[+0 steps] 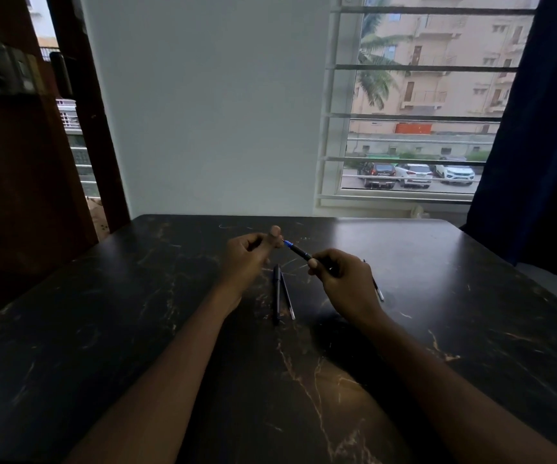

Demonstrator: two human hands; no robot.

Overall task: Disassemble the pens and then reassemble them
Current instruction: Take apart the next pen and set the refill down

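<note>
My right hand (344, 276) grips a dark pen barrel (298, 252) with a blue end that points up and left toward my left hand. My left hand (253, 252) is raised just left of that blue end, fingers curled, thumb up near the tip; whether it pinches a small part is hidden. On the black marble-patterned table (136, 329) between my hands lie a black pen body (276, 293) and, right beside it, a thin refill (287, 298). Another thin refill (378, 291) lies to the right, partly behind my right hand.
The table's far edge meets a white wall. A barred window is at the back right, with a dark blue curtain (538, 128) beside it. A brown wooden door frame (83, 112) stands at the left.
</note>
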